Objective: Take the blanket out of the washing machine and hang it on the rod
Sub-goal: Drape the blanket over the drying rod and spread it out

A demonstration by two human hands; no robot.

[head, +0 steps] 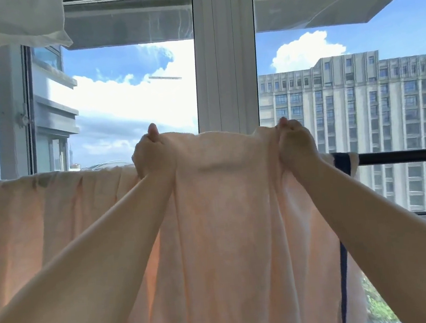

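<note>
The blanket [221,226] drapes over the rod [403,156], whose right stretch is bare before the window [224,55]. Left hand [150,154] and right hand [295,142] each pinch its raised top edge, fingers curled tight.

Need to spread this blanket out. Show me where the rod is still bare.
Bare rod runs right of the right hand, past the blanket's navy stripe to the frame edge. Left of the left hand, draped cloth covers it completely.
</note>
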